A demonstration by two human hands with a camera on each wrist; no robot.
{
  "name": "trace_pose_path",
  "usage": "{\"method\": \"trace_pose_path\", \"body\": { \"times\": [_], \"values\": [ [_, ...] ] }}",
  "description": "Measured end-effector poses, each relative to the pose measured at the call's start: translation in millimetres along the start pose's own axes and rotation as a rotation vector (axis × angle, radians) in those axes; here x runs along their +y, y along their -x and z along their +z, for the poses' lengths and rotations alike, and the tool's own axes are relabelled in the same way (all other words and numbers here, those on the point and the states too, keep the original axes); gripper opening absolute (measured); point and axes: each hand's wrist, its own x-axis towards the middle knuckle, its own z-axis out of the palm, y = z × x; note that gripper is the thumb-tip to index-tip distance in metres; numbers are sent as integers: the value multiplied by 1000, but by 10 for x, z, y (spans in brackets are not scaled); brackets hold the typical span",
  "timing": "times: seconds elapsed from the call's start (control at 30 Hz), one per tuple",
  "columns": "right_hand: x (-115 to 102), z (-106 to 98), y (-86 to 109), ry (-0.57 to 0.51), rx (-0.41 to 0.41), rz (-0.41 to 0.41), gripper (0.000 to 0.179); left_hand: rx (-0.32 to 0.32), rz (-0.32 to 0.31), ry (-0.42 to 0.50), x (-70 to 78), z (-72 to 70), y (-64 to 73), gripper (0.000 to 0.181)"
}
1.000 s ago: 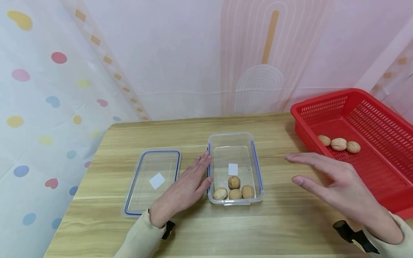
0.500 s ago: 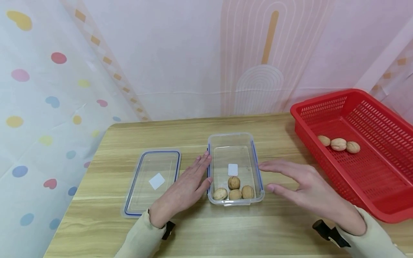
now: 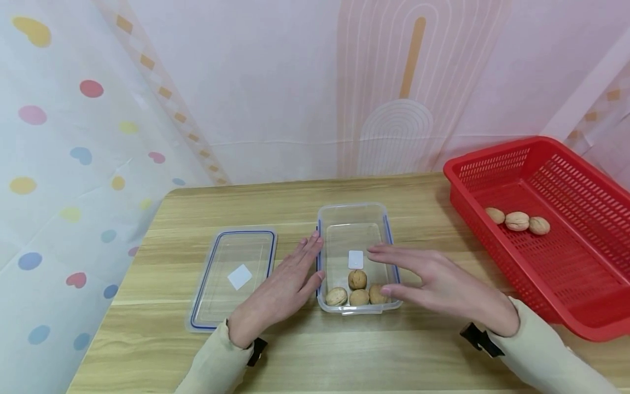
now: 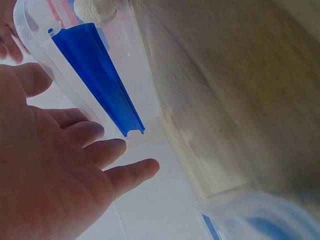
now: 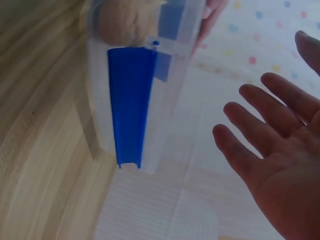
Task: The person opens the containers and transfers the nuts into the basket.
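A clear plastic food container [image 3: 351, 230] with blue side clips stands lidless on the table. Several walnuts [image 3: 357, 279] lie at its near end, by a white square label [image 3: 355, 260]. My left hand [image 3: 280, 287] rests with straight fingers along the container's left side, fingertips at the rim. In the left wrist view its fingers spread beside a blue clip [image 4: 97, 77]. My right hand [image 3: 438, 279] is over the container's right edge, thumb and fingers apart, nothing between them. Its thumb overlaps one walnut in the head view. The right wrist view shows those fingers [image 5: 250, 125] extended beside the container.
The container's clear lid [image 3: 231, 301] with a blue seal lies flat to the left, bearing a white label [image 3: 239, 276]. At the right stands a red perforated basket [image 3: 517, 260] with three walnuts [image 3: 517, 221] in it. A patterned curtain [image 3: 275, 109] hangs behind the table.
My right hand has moved left, from beside the red basket to over the container's right edge. The left hand, the container and the walnuts have stayed put.
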Motion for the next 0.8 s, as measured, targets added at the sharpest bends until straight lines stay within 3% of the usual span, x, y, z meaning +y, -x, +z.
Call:
{"method": "trace_pose_path", "body": {
  "times": [0.47, 0.8],
  "values": [
    [197, 152, -270, 16, -131, -96, 55, 11, 7, -14, 9, 6, -4, 67],
    [282, 204, -418, 33, -201, -105, 50, 16, 15, -18, 4, 7, -7, 67]
  ]
}}
